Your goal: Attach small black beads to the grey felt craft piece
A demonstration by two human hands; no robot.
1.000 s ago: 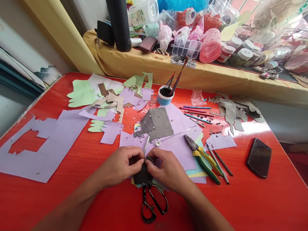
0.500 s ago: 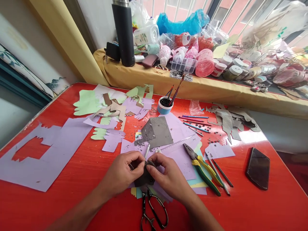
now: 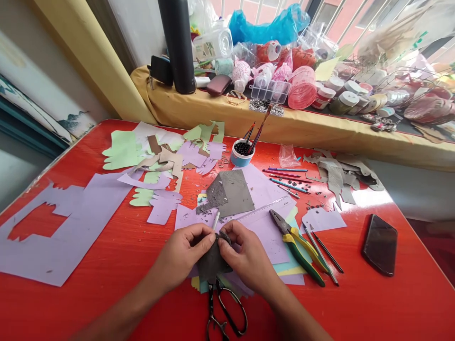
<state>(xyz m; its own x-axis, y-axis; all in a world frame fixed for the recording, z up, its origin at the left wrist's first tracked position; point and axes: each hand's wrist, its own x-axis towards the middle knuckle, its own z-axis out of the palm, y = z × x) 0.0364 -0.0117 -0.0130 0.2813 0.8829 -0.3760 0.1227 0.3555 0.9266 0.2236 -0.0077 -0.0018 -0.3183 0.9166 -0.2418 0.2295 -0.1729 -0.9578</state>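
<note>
Both my hands pinch a dark grey sheet piece (image 3: 209,266) above the table's front middle. My left hand (image 3: 188,246) is closed on its upper left edge, thumb against forefinger. My right hand (image 3: 245,248) grips the upper right edge, where the piece looks folded or curled. Just beyond my fingers a white pen-like stick (image 3: 216,219) pokes up; its lower end is hidden. Black-handled scissors (image 3: 227,310) lie below the piece, their blades covered by it. A larger grey sheet (image 3: 236,194) with a crumbly dark strip rests on purple paper (image 3: 266,241) beyond my hands.
Pliers (image 3: 298,246) with yellow-green handles lie to the right, beside thin brushes and a phone (image 3: 380,244). A small tub (image 3: 242,154) holds brushes. Purple and green paper cut-outs (image 3: 165,206) spread over the left. Jars, bags and a black flask (image 3: 179,47) crowd the sill behind.
The grey piece has turned in my fingers, so more of its flat face shows below my hands. My hands stay close together. The whole view has shifted slightly.
</note>
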